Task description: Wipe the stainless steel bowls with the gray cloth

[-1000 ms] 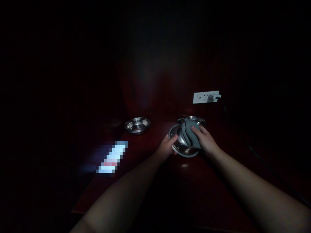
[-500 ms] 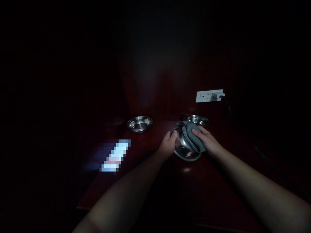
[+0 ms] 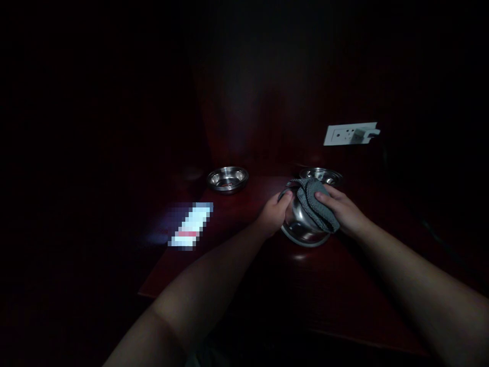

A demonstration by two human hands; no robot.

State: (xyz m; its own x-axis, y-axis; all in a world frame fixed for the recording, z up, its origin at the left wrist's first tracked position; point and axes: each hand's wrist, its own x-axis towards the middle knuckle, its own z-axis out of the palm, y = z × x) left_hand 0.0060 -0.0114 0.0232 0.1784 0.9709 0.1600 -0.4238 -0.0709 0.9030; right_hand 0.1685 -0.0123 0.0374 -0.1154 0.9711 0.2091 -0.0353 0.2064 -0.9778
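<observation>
A shiny metal bowl (image 3: 301,224) is tilted above the dark red table, its outer side facing me. My left hand (image 3: 274,214) grips its left rim, thumb on the outside. Folded in my right hand (image 3: 342,208) is a grey cloth (image 3: 319,204), pressed against the bowl's right side. The right thumb lies over the cloth; the other fingers are partly hidden behind it. Right behind the held bowl stands another metal bowl (image 3: 321,175), partly covered by the cloth and my hand.
Metal bowls (image 3: 228,179), seemingly stacked, stand at the back left of the table (image 3: 244,204). A bright, pixelated rectangle (image 3: 193,224) lies near the left edge. On the back wall is a white socket panel (image 3: 349,133) with a plug in it. The surroundings are very dark.
The view has shifted, so everything sits further right and higher. Both hands keep their hold on the bowl and cloth, with little visible change between them.
</observation>
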